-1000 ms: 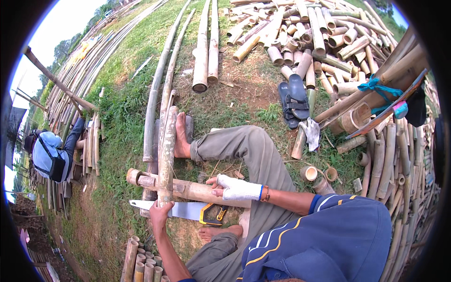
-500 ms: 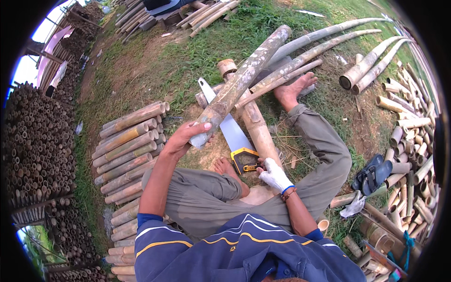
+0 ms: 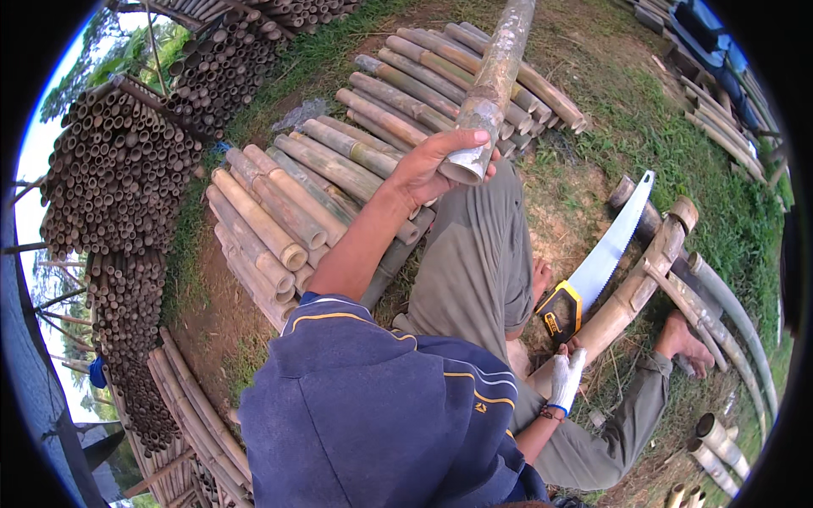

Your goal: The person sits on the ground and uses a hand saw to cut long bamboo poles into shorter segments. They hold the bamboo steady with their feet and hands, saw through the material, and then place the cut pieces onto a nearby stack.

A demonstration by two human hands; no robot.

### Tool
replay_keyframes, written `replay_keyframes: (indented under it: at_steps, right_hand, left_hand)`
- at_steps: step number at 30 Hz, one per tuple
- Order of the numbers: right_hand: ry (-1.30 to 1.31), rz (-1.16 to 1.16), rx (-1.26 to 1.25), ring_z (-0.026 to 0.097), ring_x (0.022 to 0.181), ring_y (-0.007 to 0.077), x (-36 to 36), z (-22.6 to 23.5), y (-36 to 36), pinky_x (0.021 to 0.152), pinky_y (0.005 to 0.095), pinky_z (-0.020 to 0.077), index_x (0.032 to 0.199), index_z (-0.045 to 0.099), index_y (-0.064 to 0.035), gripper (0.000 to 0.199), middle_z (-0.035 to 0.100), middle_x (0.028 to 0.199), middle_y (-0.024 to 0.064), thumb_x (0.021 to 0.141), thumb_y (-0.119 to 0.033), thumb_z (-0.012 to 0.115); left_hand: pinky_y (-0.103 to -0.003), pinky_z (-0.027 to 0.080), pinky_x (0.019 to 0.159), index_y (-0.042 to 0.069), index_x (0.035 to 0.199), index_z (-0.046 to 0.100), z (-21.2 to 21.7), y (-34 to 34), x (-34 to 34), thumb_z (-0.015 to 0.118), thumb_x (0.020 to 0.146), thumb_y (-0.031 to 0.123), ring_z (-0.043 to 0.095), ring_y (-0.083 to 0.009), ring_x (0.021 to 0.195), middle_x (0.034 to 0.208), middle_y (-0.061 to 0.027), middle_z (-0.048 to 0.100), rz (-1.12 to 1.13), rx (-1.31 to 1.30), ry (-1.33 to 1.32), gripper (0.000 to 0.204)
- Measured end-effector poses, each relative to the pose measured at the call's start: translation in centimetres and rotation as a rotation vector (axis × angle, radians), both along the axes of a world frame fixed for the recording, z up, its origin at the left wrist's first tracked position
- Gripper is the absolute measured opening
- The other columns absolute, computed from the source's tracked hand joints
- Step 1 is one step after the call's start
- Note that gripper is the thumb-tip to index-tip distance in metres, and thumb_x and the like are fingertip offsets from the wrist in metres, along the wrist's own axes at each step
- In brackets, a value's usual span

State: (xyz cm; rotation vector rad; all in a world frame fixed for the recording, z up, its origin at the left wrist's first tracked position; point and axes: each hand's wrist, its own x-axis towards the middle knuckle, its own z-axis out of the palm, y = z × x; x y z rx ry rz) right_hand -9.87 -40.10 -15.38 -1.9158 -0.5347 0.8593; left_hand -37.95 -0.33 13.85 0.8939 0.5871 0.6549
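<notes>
My bare left hand [image 3: 423, 167] is closed round the lower end of a mottled bamboo pole [image 3: 489, 102]. The pole is raised and slanted over a stack of cut bamboo pieces [image 3: 406, 102], its far end cut off by the picture's upper edge. My right hand [image 3: 565, 378], in a white glove with bare fingertips, grips the yellow and black handle of a hand saw [image 3: 605, 254]. The saw's blade points up and away, beside a thick bamboo pole [image 3: 631, 292] that lies slanting between my legs. Part of the right hand's grip is hidden.
More cut bamboo [image 3: 262, 229] lies left of my leg. Tall piles of bamboo [image 3: 118, 161] stand further left, with long poles [image 3: 199, 406] below them. Long grey poles [image 3: 745, 317] curve away at the right. A blue thing [image 3: 707, 34] sits at the far upper right.
My view has swung left. My left hand has carried the bamboo pole leftward, away from above the saw and thick pole, to over the stack. My right hand stays on the saw.
</notes>
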Motion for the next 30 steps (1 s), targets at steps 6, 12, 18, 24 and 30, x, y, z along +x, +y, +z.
replay_keyframes:
  at_steps: [6,12,18,24,30]
  right_hand:
    - [-0.02,0.145,-0.045,0.059,0.095,0.0159,0.2,0.9,0.1,0.085,0.0328,0.0512,0.145,0.053,0.0034,0.044,0.063,0.114,0.01,0.104,-0.005,0.063]
    - [-0.013,0.213,-0.107,0.059,0.097,0.0163,0.5,1.1,0.5,0.09,0.0333,0.0515,0.149,0.051,0.0018,0.047,0.063,0.114,0.0095,0.106,-0.012,0.065]
    - [0.181,0.191,-0.09,0.057,0.101,0.0168,1.3,-1.6,-0.7,0.093,0.0335,0.0503,0.149,0.051,0.0014,0.047,0.062,0.114,0.0093,0.107,-0.014,0.065]
    - [0.119,0.344,-0.21,0.052,0.092,0.0107,1.9,-1.7,-0.7,0.081,0.0281,0.047,0.15,0.05,-0.0018,0.047,0.06,0.107,0.005,0.107,-0.015,0.065]
    - [0.265,0.311,-0.185,0.048,0.077,0.0069,1.4,0.4,-0.3,0.067,0.0252,0.042,0.151,0.051,-0.0058,0.049,0.058,0.101,0.0002,0.106,-0.019,0.068]
  left_hand:
    - [-0.033,0.06,0.079,0.0,0.118,0.069,-3.0,-0.6,-9.7,0.082,0.096,0.03,0.073,-0.0164,0.084,0.104,-0.0092,0.074,0.553,0.157,0.442,0.039]
    - [-0.033,0.061,0.077,-0.002,0.114,0.071,-6.0,-1.8,-19.0,0.085,0.09,0.026,0.074,-0.0194,0.084,0.099,-0.0107,0.073,0.958,0.053,0.565,0.039]
    - [-0.034,0.061,0.074,-0.003,0.114,0.069,-9.1,-2.7,-20.5,0.086,0.088,0.024,0.074,-0.0214,0.081,0.099,-0.0124,0.073,1.129,-0.075,0.477,0.041]
    - [-0.035,0.06,0.073,-0.001,0.115,0.068,-7.3,-4.1,-23.3,0.085,0.087,0.017,0.073,-0.0219,0.077,0.095,-0.011,0.072,1.202,-0.048,0.396,0.037]
    - [-0.036,0.06,0.072,-0.001,0.116,0.07,-4.9,-9.4,-33.6,0.085,0.088,0.017,0.072,-0.0204,0.078,0.097,-0.0098,0.073,1.349,0.016,0.52,0.036]
